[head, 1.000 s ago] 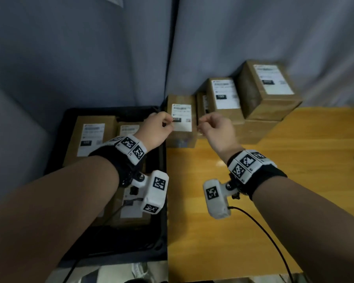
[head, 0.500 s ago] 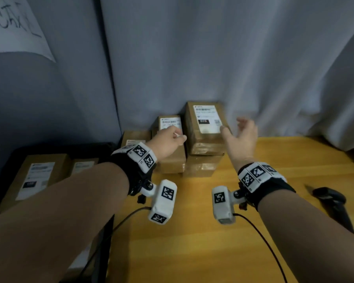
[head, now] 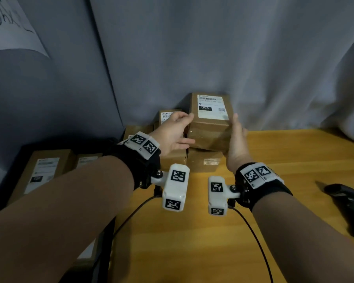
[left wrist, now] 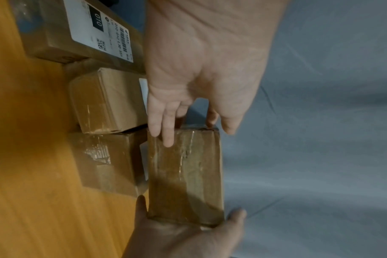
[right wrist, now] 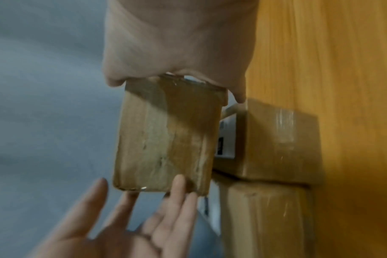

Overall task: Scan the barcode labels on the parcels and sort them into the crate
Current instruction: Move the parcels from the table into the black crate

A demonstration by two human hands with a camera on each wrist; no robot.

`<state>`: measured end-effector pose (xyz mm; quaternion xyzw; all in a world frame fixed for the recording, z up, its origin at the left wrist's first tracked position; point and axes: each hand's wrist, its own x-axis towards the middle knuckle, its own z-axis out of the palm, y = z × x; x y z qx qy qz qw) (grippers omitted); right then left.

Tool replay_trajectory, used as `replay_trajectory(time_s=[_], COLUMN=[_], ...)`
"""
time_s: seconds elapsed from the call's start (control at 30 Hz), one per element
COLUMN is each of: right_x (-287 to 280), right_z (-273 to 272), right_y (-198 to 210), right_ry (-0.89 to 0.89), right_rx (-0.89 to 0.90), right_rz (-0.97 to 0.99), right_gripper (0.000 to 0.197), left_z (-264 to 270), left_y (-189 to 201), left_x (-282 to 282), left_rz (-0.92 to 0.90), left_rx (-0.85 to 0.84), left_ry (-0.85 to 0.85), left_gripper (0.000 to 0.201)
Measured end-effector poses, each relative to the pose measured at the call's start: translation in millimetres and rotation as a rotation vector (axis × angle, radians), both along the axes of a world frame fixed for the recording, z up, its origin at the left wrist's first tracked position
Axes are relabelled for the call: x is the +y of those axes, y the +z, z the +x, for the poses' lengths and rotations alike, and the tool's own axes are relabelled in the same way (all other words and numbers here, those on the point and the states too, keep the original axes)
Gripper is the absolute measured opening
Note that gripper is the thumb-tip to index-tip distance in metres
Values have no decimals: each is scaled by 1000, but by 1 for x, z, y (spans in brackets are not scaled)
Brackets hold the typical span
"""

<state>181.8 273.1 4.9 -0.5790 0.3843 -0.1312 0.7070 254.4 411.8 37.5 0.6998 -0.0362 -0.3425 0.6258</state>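
top parcel (head: 209, 129), on the stack (head: 204, 161) at the desk's (head: 294, 160) back edge, is pressed by a flat left hand (head: 172, 133) and cupped by the right hand (head: 236, 144). best lifted level, label (head: 212, 107) kept up for scanning.

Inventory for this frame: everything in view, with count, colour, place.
010 parcel: 1, brown, top of stack, between both hands
other parcels: 3 seen, brown, on table by curtain
crate parcels: at least 2, brown, in crate
crate: 1, black, left of table
scanner: 1, black, table's right side
table: 1, yellow wood
curtain: grey, behind
paper sheet: 1, white, upper left
left hand: straight fingers touch 010 parcel
right hand: clasps its right side
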Motion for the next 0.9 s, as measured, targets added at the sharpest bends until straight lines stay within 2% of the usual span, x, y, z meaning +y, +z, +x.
replay_trajectory(time_s=[0.13,0.2,0.33,0.47,0.53,0.7,0.8,0.9], right_x=[19,30,67,116,146,233,280,318], right_z=[-8,-12,-11,-5,-3,-10,-8,-8], right_y=[3,0,-2,-3,-7,-27,-52,-78], right_ry=[-49,-29,81,232,333,613,626,640], right_rx=[-132,-186,-268,-283,-266,-118,-6,125], right_rz=[50,42,73,178,230,177,200,200], right_gripper=[52,52,67,78,90,102,104,95], left_z=[3,2,2,-5,-8,-6,-9,-14], left_y=[-3,-7,-19,-31,-35,-49,-64,-81], left_x=[33,56,106,173,208,294,336,372], left_rz=[-82,-50,101,63,20,-12,52,216], left_rx=[6,-8,-97,-47,30,88,120,81], left_ry=[-61,-83,-52,-48,-74,9,50,32], left_gripper=[46,49,58,69,82,91,76,64])
